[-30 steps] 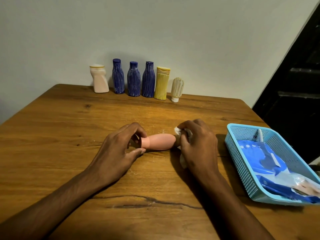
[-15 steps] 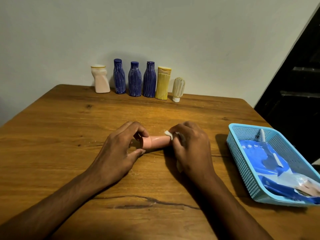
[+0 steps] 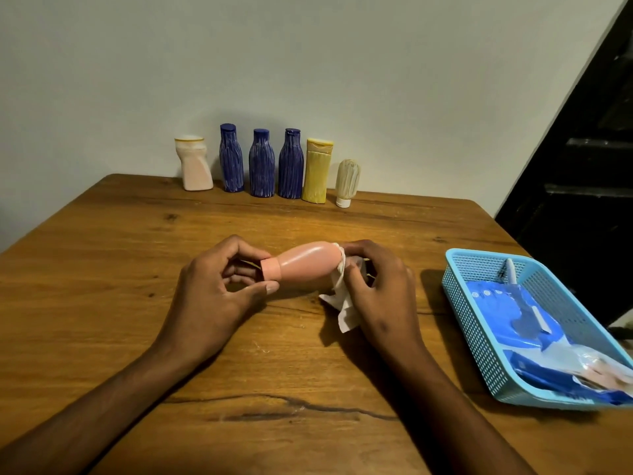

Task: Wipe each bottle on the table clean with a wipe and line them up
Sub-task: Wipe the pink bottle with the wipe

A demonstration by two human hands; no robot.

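A pink bottle point(image 3: 305, 265) lies on its side just above the middle of the wooden table point(image 3: 102, 303). My left hand point(image 3: 219, 286) pinches its cap end between thumb and fingers. My right hand point(image 3: 373, 286) grips a white wipe point(image 3: 342, 303) wrapped round the bottle's base end. Along the back edge stands a row: a pale pink bottle point(image 3: 193, 164), three blue bottles point(image 3: 262, 162), a yellow bottle point(image 3: 318, 171) and a small cream bottle point(image 3: 346, 183).
A light blue mesh basket point(image 3: 479, 323) sits at the right edge of the table and holds a blue wipes pack point(image 3: 507, 310) and other packaging. A dark doorway lies beyond the table's right side. A dark crack runs along the table's near part.
My right hand slid the wipe leftward along the bottle, then back to its base end, so more of the pink body shows now. My left hand kept its hold on the cap.
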